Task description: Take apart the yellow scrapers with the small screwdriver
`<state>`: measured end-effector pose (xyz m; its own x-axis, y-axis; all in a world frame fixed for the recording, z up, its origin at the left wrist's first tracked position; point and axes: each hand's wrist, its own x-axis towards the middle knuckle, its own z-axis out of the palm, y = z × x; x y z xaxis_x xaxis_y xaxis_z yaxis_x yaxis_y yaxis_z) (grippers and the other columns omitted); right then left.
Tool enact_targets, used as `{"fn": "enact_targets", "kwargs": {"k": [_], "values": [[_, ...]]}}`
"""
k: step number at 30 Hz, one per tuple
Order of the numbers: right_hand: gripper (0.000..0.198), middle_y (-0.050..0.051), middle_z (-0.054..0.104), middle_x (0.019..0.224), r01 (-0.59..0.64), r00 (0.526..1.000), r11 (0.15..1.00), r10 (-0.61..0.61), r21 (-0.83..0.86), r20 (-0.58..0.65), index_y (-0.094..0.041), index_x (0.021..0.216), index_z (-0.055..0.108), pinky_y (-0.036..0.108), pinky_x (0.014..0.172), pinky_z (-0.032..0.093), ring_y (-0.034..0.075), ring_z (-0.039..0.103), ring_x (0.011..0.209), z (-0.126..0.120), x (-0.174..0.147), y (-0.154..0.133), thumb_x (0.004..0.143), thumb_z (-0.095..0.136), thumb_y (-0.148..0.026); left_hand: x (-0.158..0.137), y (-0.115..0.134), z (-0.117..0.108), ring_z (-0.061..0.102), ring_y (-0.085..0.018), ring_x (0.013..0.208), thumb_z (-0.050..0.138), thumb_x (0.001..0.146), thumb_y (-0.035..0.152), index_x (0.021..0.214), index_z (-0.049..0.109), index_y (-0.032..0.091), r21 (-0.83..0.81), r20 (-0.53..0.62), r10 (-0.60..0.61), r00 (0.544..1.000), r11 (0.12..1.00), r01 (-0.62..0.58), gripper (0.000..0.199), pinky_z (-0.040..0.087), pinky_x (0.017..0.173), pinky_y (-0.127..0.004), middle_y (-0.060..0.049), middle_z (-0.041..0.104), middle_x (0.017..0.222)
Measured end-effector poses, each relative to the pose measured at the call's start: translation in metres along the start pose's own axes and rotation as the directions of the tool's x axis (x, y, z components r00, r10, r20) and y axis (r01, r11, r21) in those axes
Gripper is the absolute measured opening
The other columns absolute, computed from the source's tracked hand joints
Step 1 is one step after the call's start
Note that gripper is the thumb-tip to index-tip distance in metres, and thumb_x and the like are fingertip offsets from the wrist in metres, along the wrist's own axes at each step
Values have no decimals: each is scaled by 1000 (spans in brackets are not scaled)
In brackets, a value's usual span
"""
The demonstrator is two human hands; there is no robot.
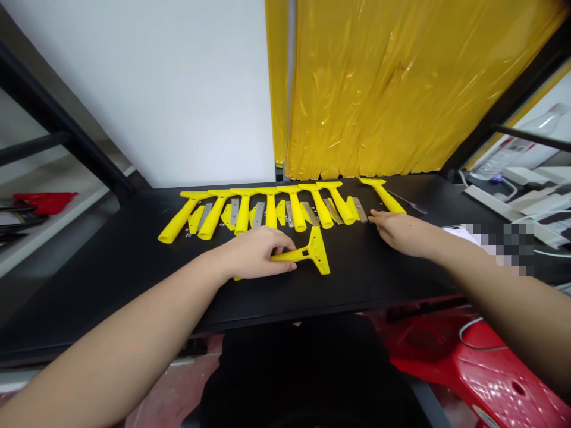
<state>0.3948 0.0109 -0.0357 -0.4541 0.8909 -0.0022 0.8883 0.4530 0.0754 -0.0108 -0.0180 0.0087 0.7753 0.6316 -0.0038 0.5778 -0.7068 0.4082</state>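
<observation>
My left hand (263, 252) is closed around the handle of a yellow plastic scraper (317, 252), its wide head pointing right over the black table. My right hand (404, 232) is at the right end of the row, fingertips drawn together beside a metal blade (360, 209). Whether anything sits between those fingertips is too small to tell. Along the back lie several more yellow scraper handles (244, 214), heads away from me. Between them are yellow cover plates (281, 211), metal blades (257, 215) and small screws (188, 236). One scraper handle (383, 195) lies apart behind my right hand.
A screwdriver (413, 205) lies behind my right hand on the black table (357, 285). A phone (459, 233) is under my right forearm. White parts and cables (526, 208) crowd the right side. A red stool (495, 368) stands below the table's front edge.
</observation>
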Motion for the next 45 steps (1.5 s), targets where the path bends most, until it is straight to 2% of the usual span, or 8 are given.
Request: {"fn": "enact_targets", "kwargs": {"k": [6, 13, 19, 28, 36, 39, 42, 45], "values": [[52, 31, 58, 156, -38, 997, 997, 34, -61, -72, 6, 145, 65, 54, 122, 51, 39, 64, 142, 3, -32, -30, 106, 41, -19, 0, 1, 0, 58, -16, 68, 69, 96, 49, 109, 80, 17, -2, -3, 12, 1000, 1000, -12, 36, 39, 63, -30, -1, 65, 79], [49, 30, 65, 149, 61, 961, 996, -76, -64, -264, 6, 139, 68, 50, 120, 54, 38, 66, 140, 2, -59, -97, 110, 42, -22, 0, -4, -1, 54, -14, 65, 72, 94, 47, 103, 80, 17, -87, -40, 6, 999, 996, -9, 32, 37, 59, -27, -1, 64, 77], [49, 31, 64, 150, 213, 933, 977, -211, -23, -291, 9, 143, 65, 52, 124, 51, 40, 59, 146, -9, -47, -157, 109, 42, -19, -1, -7, -4, 33, -10, 57, 73, 94, 50, 92, 72, 17, -424, -77, -84, 994, 905, 43, 33, 29, 53, -26, 7, 36, 65], [50, 28, 66, 149, 353, 900, 935, -331, 32, -283, 0, 143, 68, 57, 124, 49, 41, 58, 147, -16, -14, -195, 108, 41, -24, -1, -16, -4, 33, -10, 59, 77, 91, 48, 82, 61, 18, -508, -151, -166, 974, 859, 68, 35, 28, 54, -26, 7, 36, 67], [52, 23, 61, 158, 340, 909, 913, -259, 223, -326, -12, 153, 61, 64, 127, 43, 40, 57, 148, -23, -21, -187, 104, 51, -26, 0, -20, -1, 30, -9, 58, 76, 93, 48, 83, 62, 18, -510, -149, -146, 978, 859, 50, 35, 26, 54, -26, 8, 33, 67], [43, 20, 69, 144, 339, 908, 906, -245, 252, -340, -16, 143, 69, 61, 123, 48, 38, 65, 136, -39, -27, -174, 105, 51, -25, 0, -19, -2, 32, -10, 59, 77, 93, 48, 86, 64, 17, -530, -138, -157, 978, 846, 61, 34, 27, 55, -25, 7, 34, 68], [30, 16, 74, 113, 227, 930, 942, -133, 249, -342, -19, 117, 80, 48, 99, 61, 33, 73, 106, -55, -26, -132, 104, 54, -26, 0, -17, -4, 34, -10, 60, 77, 92, 47, 89, 67, 17, -541, -133, -181, 975, 837, 81, 32, 29, 56, -25, 7, 37, 69], [29, 18, 70, 110, 3, 899, 994, 45, 108, -436, -17, 110, 83, 46, 99, 57, 33, 70, 105, -62, -13, -60, 102, 57, -28, -2, -17, -5, 33, -9, 60, 77, 93, 46, 87, 67, 17, -529, -113, -145, 983, 846, 64, 31, 29, 56, -25, 7, 35, 69]]}}
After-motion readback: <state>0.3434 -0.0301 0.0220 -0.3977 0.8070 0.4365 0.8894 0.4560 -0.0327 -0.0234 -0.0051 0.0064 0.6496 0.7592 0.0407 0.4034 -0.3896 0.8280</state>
